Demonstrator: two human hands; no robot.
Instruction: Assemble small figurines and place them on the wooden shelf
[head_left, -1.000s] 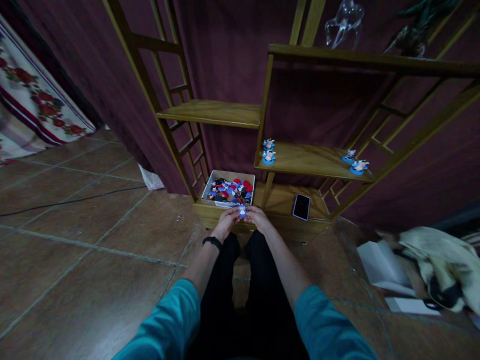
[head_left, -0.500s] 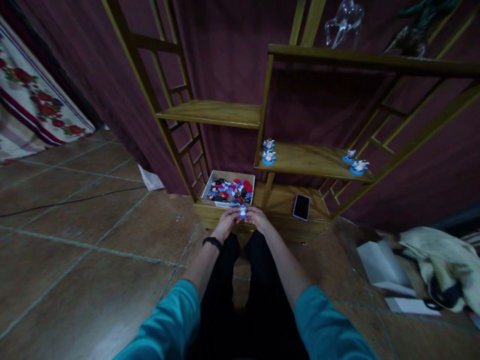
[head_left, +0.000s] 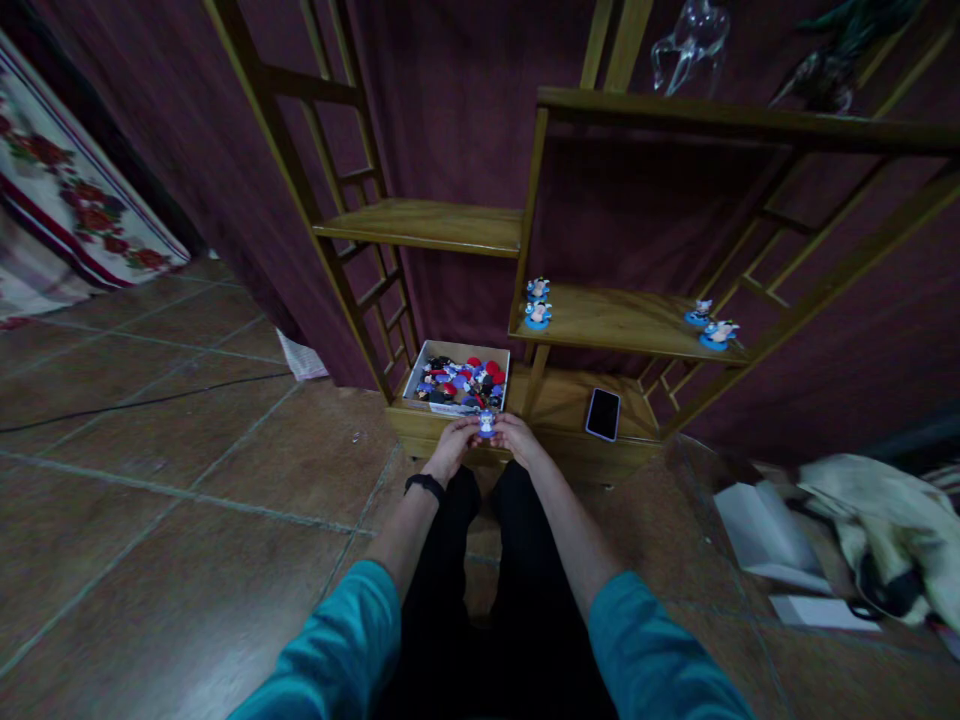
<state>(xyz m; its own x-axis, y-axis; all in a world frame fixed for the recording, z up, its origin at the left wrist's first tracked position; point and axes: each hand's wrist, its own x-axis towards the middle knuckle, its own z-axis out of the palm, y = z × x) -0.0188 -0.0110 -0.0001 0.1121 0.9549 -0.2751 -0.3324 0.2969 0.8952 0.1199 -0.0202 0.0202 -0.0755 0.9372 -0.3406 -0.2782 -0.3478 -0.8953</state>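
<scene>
A small white and purple figurine [head_left: 487, 424] is held upright in front of the shelf unit, gripped from both sides. My left hand [head_left: 453, 444] has its fingers closed on the figurine's left side. On the other side, the fingers of my right hand [head_left: 516, 437] pinch it too. Just beyond both hands stands a white open box [head_left: 418, 378] filled with a jumble of small figurines with red, purple and black parts. Two figurines on blue bases [head_left: 538, 315] stand at the left end of the middle shelf, and two more [head_left: 718, 335] at its right end.
A phone [head_left: 603, 414] lies on the bottom board, right of the box. The wooden shelf unit [head_left: 427, 222] has upright posts and lattice sides. A clear glass animal [head_left: 694, 45] stands on the upper shelf. White box pieces [head_left: 772, 535] and pale cloth [head_left: 874, 510] lie on the floor at right.
Nearly nothing differs. Both hands stay in place around the figurine, which shows only a very slight shift.
</scene>
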